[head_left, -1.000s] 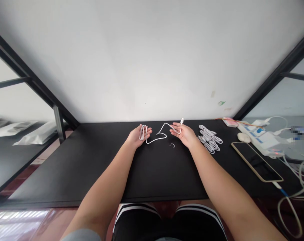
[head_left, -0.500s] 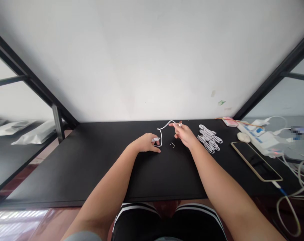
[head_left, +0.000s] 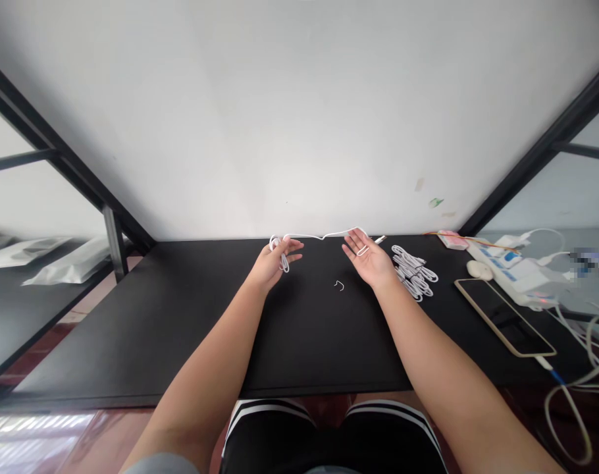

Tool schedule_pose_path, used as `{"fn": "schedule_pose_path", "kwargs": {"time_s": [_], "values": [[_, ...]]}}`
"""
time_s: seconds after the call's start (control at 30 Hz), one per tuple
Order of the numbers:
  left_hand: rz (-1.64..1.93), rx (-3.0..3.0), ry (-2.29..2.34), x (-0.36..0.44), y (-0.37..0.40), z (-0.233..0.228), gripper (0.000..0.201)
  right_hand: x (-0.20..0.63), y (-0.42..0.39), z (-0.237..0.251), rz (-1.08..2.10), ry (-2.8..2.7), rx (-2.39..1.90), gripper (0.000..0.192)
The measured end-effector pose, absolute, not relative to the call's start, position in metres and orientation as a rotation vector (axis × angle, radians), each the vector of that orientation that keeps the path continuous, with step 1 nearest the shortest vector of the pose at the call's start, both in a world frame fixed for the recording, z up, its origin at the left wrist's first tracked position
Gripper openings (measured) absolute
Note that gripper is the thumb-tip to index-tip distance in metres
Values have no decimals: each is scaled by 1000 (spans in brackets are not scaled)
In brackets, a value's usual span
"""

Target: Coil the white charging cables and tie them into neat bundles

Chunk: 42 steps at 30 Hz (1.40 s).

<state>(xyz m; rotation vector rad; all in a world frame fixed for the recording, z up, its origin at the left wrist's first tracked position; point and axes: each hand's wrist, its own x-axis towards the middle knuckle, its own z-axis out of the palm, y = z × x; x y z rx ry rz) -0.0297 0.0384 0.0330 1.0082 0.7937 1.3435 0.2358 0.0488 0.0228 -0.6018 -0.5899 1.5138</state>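
Observation:
A white USB cable [head_left: 304, 236] runs between my two hands above the black tabletop. My left hand [head_left: 270, 265] is closed on its coiled part, with loops showing at the thumb and fingers. The palm of my right hand [head_left: 373, 263] faces up, fingers partly spread, and the cable's other end passes over and around them. Beyond that hand sticks out the cable's plug [head_left: 380, 239]. On the table between and below the hands lies a small bent white twist tie [head_left: 339, 286]. Bundled white cables [head_left: 415, 271] lie just right of my right hand, partly behind it.
A phone [head_left: 504, 316] lies at the right with a charging cord attached. Behind it are a white round object [head_left: 480, 270], a power strip [head_left: 511, 266] with several plugs, and a pink-and-white box [head_left: 452, 240]. A wall backs the black table [head_left: 181, 329]; dark frame posts stand at both sides.
Both hands have lifted and moved apart, the left one leftward. The cable between them has straightened. My right hand has turned palm up, with cable now looped around its fingers.

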Motion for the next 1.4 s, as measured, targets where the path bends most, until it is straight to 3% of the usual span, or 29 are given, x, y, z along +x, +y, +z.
{"fn": "schedule_pose_path", "kwargs": {"time_s": [0.17,0.37,0.47,0.77,0.93,1.03,1.4], "values": [[1182,512,892,-29,43,31,27,234,46,24,1630,-700,-597,25],[1074,316,680,-40,41,35,64,232,49,17,1655,-742,-765,24],[1050,320,634,-43,40,35,70,230,50,16,1648,-738,-839,26],[1075,338,589,-52,43,33,70,237,48,22,1658,-708,-734,37],[1139,393,659,-52,43,39,33,240,38,40,1568,-689,-494,37],[1169,428,712,-49,45,38,24,244,34,49,1479,-680,-413,36],[1060,368,699,-45,44,39,54,238,34,44,1584,-706,-477,33]]}}
